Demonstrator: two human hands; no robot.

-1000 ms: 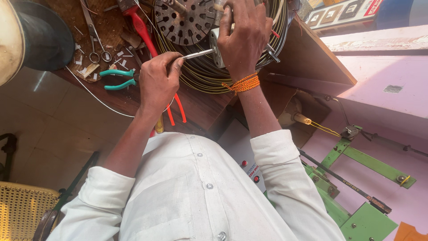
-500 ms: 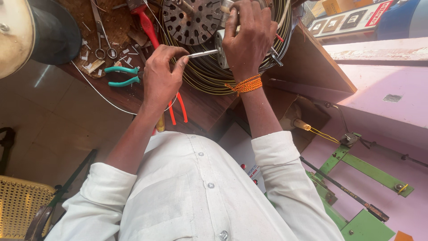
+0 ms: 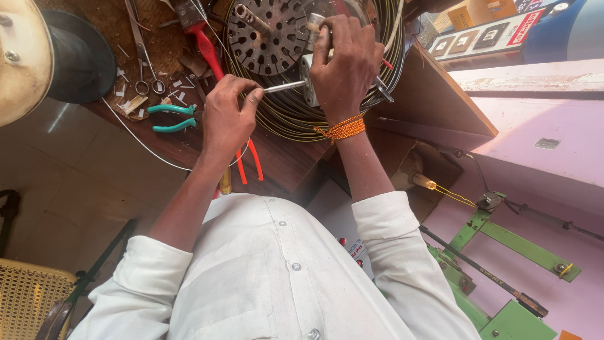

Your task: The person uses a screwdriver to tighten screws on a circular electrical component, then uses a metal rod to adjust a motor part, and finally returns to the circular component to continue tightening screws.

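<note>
Observed at the wound coil ring (image 3: 296, 116), which lies on the wooden table (image 3: 277, 160) and serves as the reference for all positions below.

Left hand (image 3: 226, 119): at the near-left edge of the ring, fingers (image 3: 251, 94) clenched around a slim metal tool shaft (image 3: 283, 86). Half a second ago this hand sat slightly lower and farther from the ring; it has closed in, and the shaft now points straight at the white block (image 3: 308, 79).

Right hand (image 3: 345, 63): over the ring's right half, fingers wrapped over the white block and pinning it against the winding. Its grasp is unchanged across the earlier views.

Judgement: the tool tip appears to be seated in the block, so the work on that fitting is under way rather than being lined up. Whether the tip is fully engaged cannot be told; the right hand hides it.

Surroundings: a perforated dark metal disc (image 3: 270, 34) sits inside the ring. Green-handled pliers (image 3: 173, 117) lie left of the ring, scissors (image 3: 141, 56) beyond them, and a red-handled tool (image 3: 207, 50) at the ring's upper left.
</note>
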